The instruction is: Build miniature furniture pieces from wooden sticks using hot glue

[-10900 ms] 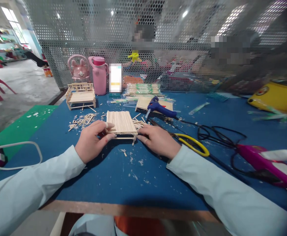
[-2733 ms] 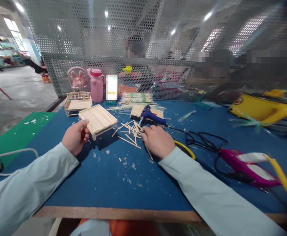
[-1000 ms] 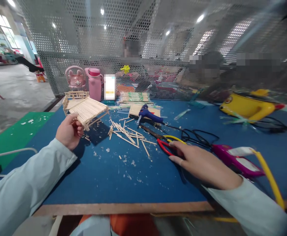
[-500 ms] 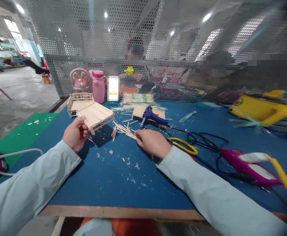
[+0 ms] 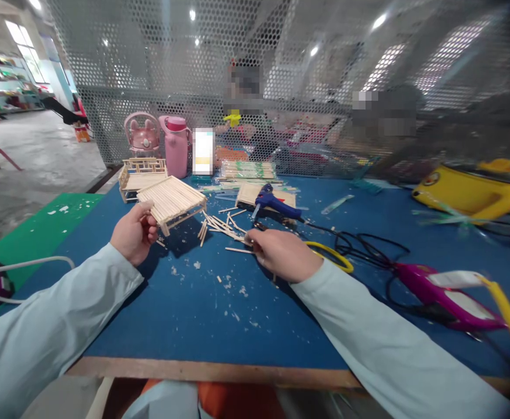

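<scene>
My left hand (image 5: 133, 233) grips the near corner of a miniature slatted platform (image 5: 172, 201) built of thin wooden sticks, raised and tilted over the table. Beneath my right hand (image 5: 283, 253), fingers are pinched together at the edge of a loose pile of short wooden sticks (image 5: 220, 226). One thin stick (image 5: 238, 250) reaches left from those fingertips; the grip itself is partly hidden. Just beyond, a blue hot glue gun (image 5: 276, 202) rests on a flat stick panel (image 5: 247, 195). Behind the platform stands a small stick-built bed-like frame (image 5: 144, 174).
Along the mesh screen (image 5: 185, 75) stand a pink bottle (image 5: 176, 151), a lit phone (image 5: 203, 151) and bundled sticks (image 5: 248, 170). A yellow container (image 5: 468, 192), black cables (image 5: 368, 247) and a purple power strip (image 5: 451, 299) lie right. Scraps dot the blue tabletop (image 5: 185, 326).
My right hand has moved slightly right and toward me, and a stick now shows at its fingertips, apart from the pile. My left hand still holds the platform, nearly unmoved.
</scene>
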{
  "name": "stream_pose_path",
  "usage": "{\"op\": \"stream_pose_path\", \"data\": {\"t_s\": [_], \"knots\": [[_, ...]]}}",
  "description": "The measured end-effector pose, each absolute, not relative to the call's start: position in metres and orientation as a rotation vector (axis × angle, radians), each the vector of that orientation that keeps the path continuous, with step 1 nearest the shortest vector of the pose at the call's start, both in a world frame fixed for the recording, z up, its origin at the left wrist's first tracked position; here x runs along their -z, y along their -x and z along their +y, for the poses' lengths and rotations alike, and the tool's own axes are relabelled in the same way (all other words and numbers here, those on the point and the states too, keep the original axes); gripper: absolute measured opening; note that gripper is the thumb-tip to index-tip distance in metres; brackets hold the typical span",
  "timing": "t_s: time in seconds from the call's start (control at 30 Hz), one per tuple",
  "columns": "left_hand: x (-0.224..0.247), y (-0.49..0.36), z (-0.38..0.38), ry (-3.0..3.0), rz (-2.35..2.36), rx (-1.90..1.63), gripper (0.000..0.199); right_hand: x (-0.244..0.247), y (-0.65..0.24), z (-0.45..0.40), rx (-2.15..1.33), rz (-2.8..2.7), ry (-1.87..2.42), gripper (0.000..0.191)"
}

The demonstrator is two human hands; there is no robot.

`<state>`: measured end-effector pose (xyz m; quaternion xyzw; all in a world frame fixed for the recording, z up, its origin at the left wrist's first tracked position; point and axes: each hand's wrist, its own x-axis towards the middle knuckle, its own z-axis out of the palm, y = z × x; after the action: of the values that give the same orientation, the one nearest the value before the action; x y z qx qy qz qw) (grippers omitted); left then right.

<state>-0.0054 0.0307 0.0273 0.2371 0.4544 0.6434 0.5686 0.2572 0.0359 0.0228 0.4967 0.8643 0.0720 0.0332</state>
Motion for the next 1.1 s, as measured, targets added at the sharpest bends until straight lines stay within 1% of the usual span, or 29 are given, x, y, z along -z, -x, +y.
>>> {"op": "stream_pose_path", "data": {"t_s": [0.1, 0.17, 0.33, 0.47, 0.57, 0.63, 0.77, 0.87, 0.97, 1.03, 1.1], "knots": [[-0.027, 0.005, 0.03, -0.568, 1.081, -1.51, 0.023, -0.024, -0.255, 0.035, -0.166, 2.687, -1.43, 0.014], [-0.027, 0.005, 0.031, -0.575, 1.081, -1.502, 0.023, -0.025, -0.254, 0.034, -0.15, 2.69, -1.408, 0.013], [-0.025, 0.003, 0.032, -0.566, 1.064, -1.513, 0.023, -0.027, -0.245, 0.034, -0.2, 2.678, -1.465, 0.021], [-0.022, 0.001, 0.032, -0.625, 1.047, -1.521, 0.024, -0.027, -0.22, 0.041, -0.245, 2.742, -1.471, 0.027], [-0.018, -0.001, 0.03, -0.738, 1.009, -1.456, 0.027, -0.025, -0.2, 0.048, -0.219, 2.818, -1.361, 0.028], [-0.014, -0.002, 0.03, -0.791, 0.996, -1.387, 0.028, -0.026, -0.199, 0.049, -0.218, 2.817, -1.361, 0.028], [-0.01, -0.005, 0.029, -0.776, 1.005, -1.287, 0.029, -0.032, -0.231, 0.045, -0.257, 2.736, -1.526, 0.024], [-0.011, -0.007, 0.028, -0.671, 0.996, -1.215, 0.03, -0.035, -0.259, 0.041, -0.211, 2.692, -1.706, 0.021], [-0.013, -0.009, 0.027, -0.592, 0.979, -1.129, 0.032, -0.033, -0.268, 0.04, 0.028, 2.816, -1.974, 0.018], [-0.012, -0.01, 0.026, -0.584, 0.981, -1.113, 0.033, -0.029, -0.266, 0.038, 0.234, 2.901, -2.133, 0.012], [-0.01, -0.012, 0.027, -0.601, 1.009, -1.147, 0.031, -0.025, -0.261, 0.036, 0.262, 2.935, -2.199, 0.007]]}}
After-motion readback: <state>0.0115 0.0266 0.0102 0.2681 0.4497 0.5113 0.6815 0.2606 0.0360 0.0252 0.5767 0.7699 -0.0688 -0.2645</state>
